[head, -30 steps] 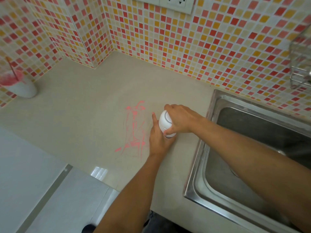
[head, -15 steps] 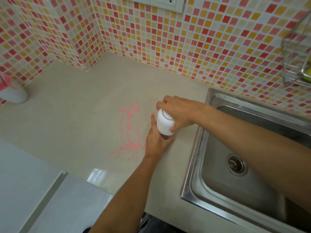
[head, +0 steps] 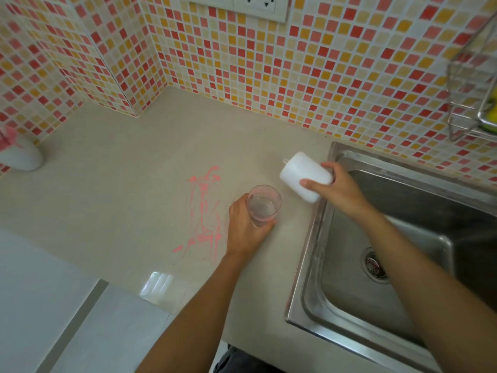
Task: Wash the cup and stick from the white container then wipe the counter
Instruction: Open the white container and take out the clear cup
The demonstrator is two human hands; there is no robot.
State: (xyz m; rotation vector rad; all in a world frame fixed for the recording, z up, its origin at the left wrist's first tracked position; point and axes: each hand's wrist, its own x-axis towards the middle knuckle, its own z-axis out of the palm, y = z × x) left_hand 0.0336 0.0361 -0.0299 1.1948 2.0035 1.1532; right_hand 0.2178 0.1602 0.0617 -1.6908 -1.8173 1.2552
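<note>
White container (head: 305, 176) now lifted off cup (head: 263, 205). Left hand (head: 246, 227) fingers wrap cup beside sink (head: 322, 238); right hand (head: 340, 189) fingers clamp container. Cup ready for washing.

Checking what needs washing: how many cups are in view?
2. A clear pink-tinted cup stands on the counter in the left hand, beside the pink smear. A white cup with pink contents sits at the far left edge, partly cut off.
</note>
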